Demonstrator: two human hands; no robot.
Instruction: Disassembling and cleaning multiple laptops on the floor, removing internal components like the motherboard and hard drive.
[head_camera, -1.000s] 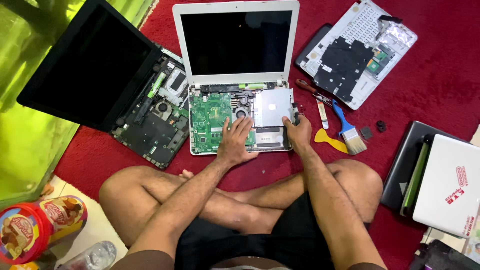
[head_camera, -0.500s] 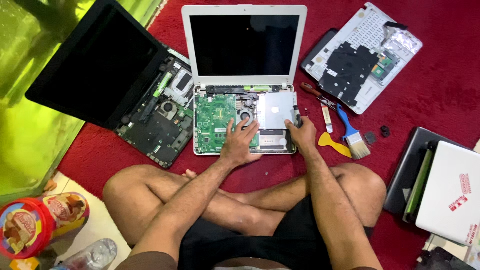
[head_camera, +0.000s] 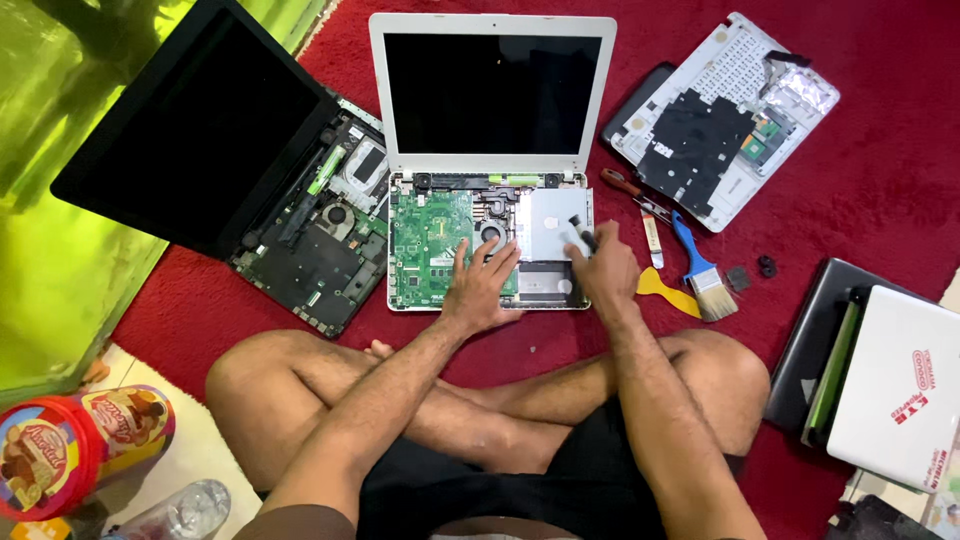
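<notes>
On red carpet (head_camera: 900, 120), far left: black laptop (head_camera: 200, 130), base opened, internals exposed. Centre: white laptop (head_camera: 490, 90), screen upright, keyboard cover off, green motherboard (head_camera: 425, 245) showing. Left hand (head_camera: 480, 285) flat on board, fingers spread, holding nothing. Right hand (head_camera: 605, 270) closed around black-handled screwdriver (head_camera: 580, 232), tip over silver drive plate (head_camera: 550, 215). Right of hand: yellow pry tool (head_camera: 665, 290), blue-handled brush (head_camera: 700, 265), removed keyboard cover (head_camera: 725, 115) lying face down. Far right: stacked closed laptops (head_camera: 880, 370).
</notes>
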